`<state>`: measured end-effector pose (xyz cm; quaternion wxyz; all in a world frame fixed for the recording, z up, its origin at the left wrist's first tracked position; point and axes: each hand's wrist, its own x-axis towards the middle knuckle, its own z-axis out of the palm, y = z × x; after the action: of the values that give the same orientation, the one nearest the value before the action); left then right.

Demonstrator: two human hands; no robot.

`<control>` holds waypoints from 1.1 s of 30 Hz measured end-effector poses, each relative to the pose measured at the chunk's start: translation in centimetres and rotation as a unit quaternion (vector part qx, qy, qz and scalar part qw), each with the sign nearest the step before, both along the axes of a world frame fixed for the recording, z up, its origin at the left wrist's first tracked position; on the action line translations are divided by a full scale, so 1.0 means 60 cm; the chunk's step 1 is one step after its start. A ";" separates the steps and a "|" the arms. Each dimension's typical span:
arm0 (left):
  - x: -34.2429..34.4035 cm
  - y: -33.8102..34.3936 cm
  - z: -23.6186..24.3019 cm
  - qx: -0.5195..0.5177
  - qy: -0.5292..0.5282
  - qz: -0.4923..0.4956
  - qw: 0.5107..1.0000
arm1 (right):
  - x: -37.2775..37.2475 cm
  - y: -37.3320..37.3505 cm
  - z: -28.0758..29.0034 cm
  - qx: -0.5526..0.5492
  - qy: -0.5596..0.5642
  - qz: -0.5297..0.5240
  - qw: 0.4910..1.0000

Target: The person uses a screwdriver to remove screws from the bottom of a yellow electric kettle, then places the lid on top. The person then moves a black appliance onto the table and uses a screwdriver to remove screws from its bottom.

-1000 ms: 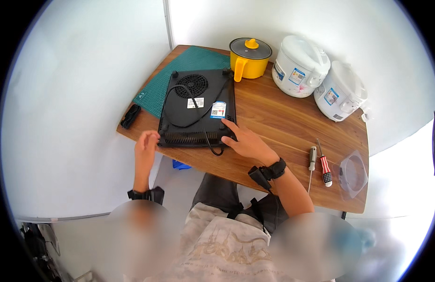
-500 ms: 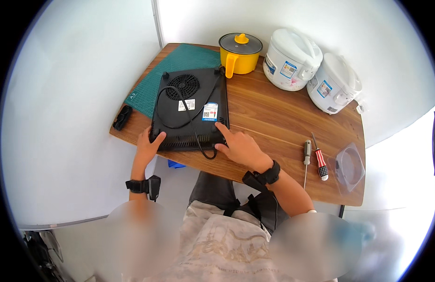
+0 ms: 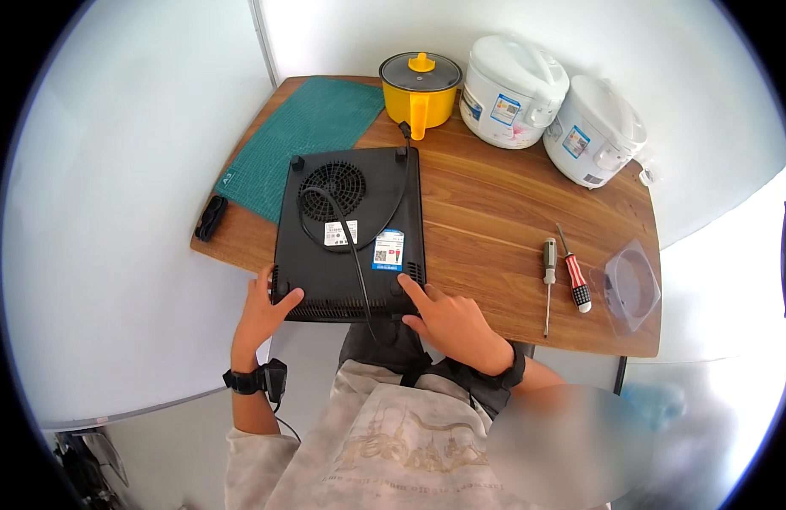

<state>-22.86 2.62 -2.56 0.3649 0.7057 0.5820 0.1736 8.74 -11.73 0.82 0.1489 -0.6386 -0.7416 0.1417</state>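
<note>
A black induction cooktop [image 3: 320, 274] lies underside up, its near edge reaching past the table's front edge. A round fan grille [image 3: 333, 189], corner feet and a white-and-blue label [image 3: 388, 249] show on it. Its black cord [image 3: 360, 276] loops across the underside, and the plug [image 3: 405, 129] is by the far right corner. At the near left corner, my left hand [image 3: 262, 311] grips the side with the thumb on top. My right hand [image 3: 457, 327] holds the near right corner, index finger stretched over the underside; the fingers beneath are hidden.
A green cutting mat [image 3: 320, 115] lies behind the cooktop, with a black bundled item [image 3: 211, 218] beside it. A yellow pot [image 3: 421, 93] and two white rice cookers [image 3: 512, 93] stand at the back. Two screwdrivers [image 3: 549, 272] and a clear plastic piece [image 3: 632, 289] lie right on the wooden table [image 3: 486, 221].
Both hands have drawn the cooktop toward me, so its near edge now overhangs the table front. The cutting mat is more exposed. The hanging cord loop has shifted nearer with it.
</note>
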 end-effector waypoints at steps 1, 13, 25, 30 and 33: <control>0.002 -0.005 0.002 -0.005 0.002 0.002 1.000 | 0.002 -0.006 0.000 0.002 0.004 0.002 1.000; 0.067 -0.052 0.006 -0.005 -0.057 -0.073 0.996 | 0.042 -0.113 0.021 -0.012 0.001 -0.059 0.998; 0.167 -0.057 0.019 0.007 -0.011 -0.139 0.990 | 0.094 -0.185 0.031 0.005 0.014 -0.157 0.988; 0.200 -0.053 0.039 -0.002 0.033 -0.159 0.987 | 0.100 -0.188 0.024 0.030 -0.005 -0.210 0.977; 0.218 -0.045 0.038 -0.007 0.031 -0.166 0.986 | 0.118 -0.181 0.018 0.040 0.007 -0.224 0.974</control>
<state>-9.78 -0.10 -0.26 0.3753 0.7950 0.4689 0.0852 15.80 -22.59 1.87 0.2072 -0.7812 -0.5835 0.0791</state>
